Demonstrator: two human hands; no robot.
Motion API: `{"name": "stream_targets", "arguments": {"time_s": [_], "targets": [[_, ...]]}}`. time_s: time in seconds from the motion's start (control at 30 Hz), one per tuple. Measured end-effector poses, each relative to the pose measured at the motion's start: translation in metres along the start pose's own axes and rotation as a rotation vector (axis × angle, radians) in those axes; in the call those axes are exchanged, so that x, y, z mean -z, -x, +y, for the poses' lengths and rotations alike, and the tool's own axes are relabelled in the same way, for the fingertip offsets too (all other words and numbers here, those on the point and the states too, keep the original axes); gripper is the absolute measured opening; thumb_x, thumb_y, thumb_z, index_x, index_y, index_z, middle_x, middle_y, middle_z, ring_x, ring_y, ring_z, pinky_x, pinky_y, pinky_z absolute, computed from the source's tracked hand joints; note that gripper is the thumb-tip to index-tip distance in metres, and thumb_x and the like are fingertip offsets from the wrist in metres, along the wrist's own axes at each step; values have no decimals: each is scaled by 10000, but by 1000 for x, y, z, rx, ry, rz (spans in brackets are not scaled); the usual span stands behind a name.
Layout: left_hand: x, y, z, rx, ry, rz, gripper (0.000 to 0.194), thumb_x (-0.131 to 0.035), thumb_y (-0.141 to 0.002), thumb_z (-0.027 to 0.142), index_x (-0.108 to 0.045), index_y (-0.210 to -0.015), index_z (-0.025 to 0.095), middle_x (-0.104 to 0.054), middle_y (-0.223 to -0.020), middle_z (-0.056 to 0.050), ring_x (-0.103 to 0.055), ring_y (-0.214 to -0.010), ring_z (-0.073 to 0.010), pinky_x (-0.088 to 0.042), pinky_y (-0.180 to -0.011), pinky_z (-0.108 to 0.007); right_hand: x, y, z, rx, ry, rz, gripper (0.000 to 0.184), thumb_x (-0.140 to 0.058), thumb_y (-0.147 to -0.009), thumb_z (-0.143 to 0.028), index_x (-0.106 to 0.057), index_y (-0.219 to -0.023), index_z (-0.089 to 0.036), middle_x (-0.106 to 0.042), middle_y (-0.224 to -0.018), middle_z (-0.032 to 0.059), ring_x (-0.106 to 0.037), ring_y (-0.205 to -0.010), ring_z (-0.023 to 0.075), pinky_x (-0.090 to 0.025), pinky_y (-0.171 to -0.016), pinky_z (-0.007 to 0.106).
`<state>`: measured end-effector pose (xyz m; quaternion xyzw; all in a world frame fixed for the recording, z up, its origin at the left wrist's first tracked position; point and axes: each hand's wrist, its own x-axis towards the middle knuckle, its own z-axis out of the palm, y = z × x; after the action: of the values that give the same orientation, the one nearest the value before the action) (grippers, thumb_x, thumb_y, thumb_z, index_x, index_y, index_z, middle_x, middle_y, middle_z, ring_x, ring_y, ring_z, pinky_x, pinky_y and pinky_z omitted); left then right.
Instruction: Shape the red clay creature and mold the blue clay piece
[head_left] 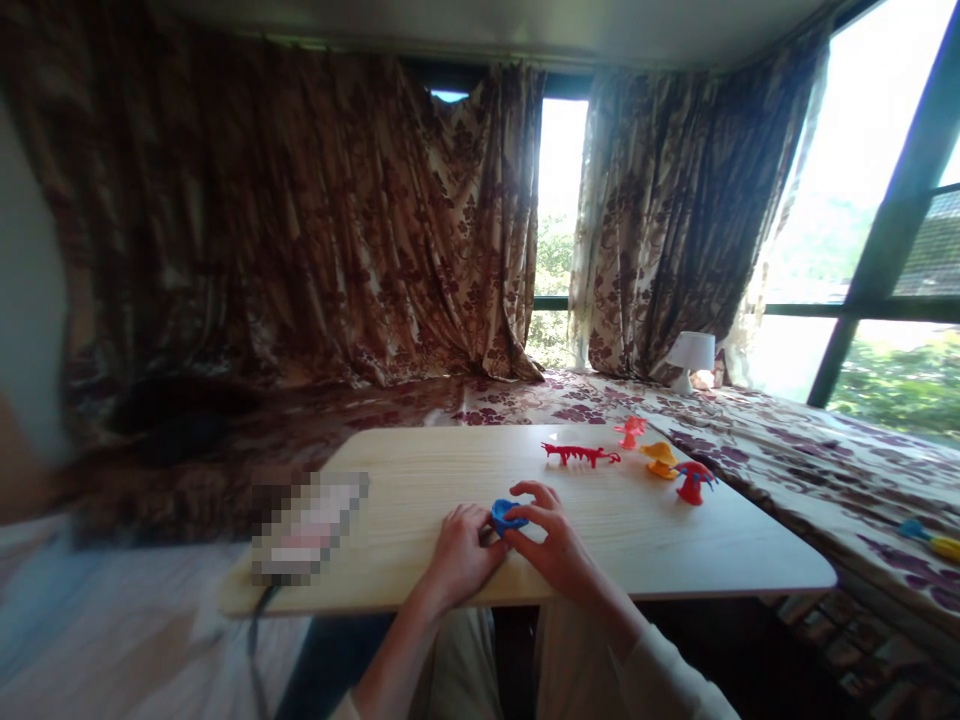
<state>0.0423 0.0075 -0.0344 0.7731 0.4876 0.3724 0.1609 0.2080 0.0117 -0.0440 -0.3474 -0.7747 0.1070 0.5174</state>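
Observation:
A small blue cup-shaped piece (pixel 508 515), which looks like modelling clay, sits between my hands near the front of the table. My left hand (pixel 466 552) is curled against its left side, thumb near its lower edge. With thumb and fingers, my right hand (pixel 551 535) pinches its right rim, and the other fingers are raised over it. The inside of the cup is partly visible. Farther back stand a long red many-legged figure (pixel 579 455), a pinkish-red figure (pixel 631 431), a yellow mushroom-shaped figure (pixel 661 460) and a red one with blue spikes (pixel 694 482).
The pale wooden table (pixel 435 460) has rounded corners. A blurred-out flat object (pixel 311 530) with a dark cable lies at its left end. Beyond are a flower-patterned cover (pixel 600 405), a white lamp (pixel 691 352) and curtains (pixel 337 220). Blue and yellow items (pixel 930 540) lie at far right.

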Motion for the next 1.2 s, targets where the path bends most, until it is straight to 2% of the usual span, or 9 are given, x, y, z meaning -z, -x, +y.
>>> {"name": "stream_targets", "arguments": {"time_s": [0.17, 0.33, 0.47, 0.57, 0.67, 0.8, 0.93, 1.07, 1.2], "targets": [[0, -1, 0, -12, -11, -11, 130, -633, -707, 282, -669, -802, 203, -668, -842, -39, -570, -887, -237, -418, -809, -334, 0, 0, -1, 20, 14, -19, 101, -682, -778, -158, -727, -787, -248, -607, -1074, 57, -494, -1122, 245, -422, -973, 421], [0, 0, -1, 2, 11, -3, 149, -602, -729, 263, -679, -835, 192, -671, -847, -49, -569, -893, -237, -421, -815, -339, 0, 0, -3, 11, 28, -10, 203, -695, -743, -119, -705, -901, -246, -574, -1116, 66, -498, -1104, 244, -437, -951, 419], [1, 1, 0, 7, 45, -1, 133, -609, -721, 247, -681, -818, 192, -678, -865, -53, -575, -908, -245, -429, -832, -343, 1, 0, -6, 4, 36, -11, 158, -678, -748, -108, -698, -829, -241, -572, -1101, 64, -506, -1103, 247, -444, -942, 409], [2, 1, -1, 15, 87, 10, 181, -594, -730, 213, -683, -887, 202, -690, -945, -60, -579, -971, -244, -427, -887, -344, 3, 0, -9, -12, 47, 13, 247, -658, -720, -73, -665, -906, -235, -545, -1155, 76, -504, -1126, 256, -433, -960, 429], [3, 0, -2, 37, 134, 25, 215, -569, -748, 194, -676, -934, 188, -695, -988, -73, -593, -997, -239, -431, -920, -342, 2, 1, -8, -9, 58, 21, 297, -627, -679, -20, -645, -892, -227, -536, -1171, 77, -506, -1130, 255, -436, -960, 425], [1, -1, -5, 64, 184, 31, 248, -572, -746, 185, -676, -971, 186, -698, -1002, -70, -606, -1009, -234, -436, -941, -345, 1, 1, -7, 6, 73, 11, 274, -621, -702, -19, -672, -854, -242, -544, -1165, 71, -508, -1116, 253, -460, -919, 416], [-2, 0, -8, 93, 219, 42, 368, -641, -682, 168, -653, -1050, 174, -688, -1063, -76, -598, -1040, -243, -425, -972, -374, 1, 1, -8, 38, 78, -3, 233, -640, -738, -47, -698, -818, -259, -560, -1147, 63, -496, -1117, 250, -453, -926, 412], [-2, 0, -9, 95, 260, 40, 327, -623, -702, 180, -666, -1027, 166, -702, -1049, -76, -608, -1034, -240, -434, -962, -364, 2, 1, -10, 56, 75, -4, 270, -646, -728, -38, -708, -858, -266, -562, -1147, 65, -492, -1113, 248, -451, -933, 412], [-2, 0, -10, 97, 294, 39, 304, -631, -686, 185, -677, -985, 152, -716, -1012, -79, -619, -1010, -251, -444, -947, -373, 3, 0, -11, 68, 63, -5, 254, -630, -740, -48, -718, -812, -275, -577, -1124, 53, -497, -1109, 244, -452, -931, 414]]}}
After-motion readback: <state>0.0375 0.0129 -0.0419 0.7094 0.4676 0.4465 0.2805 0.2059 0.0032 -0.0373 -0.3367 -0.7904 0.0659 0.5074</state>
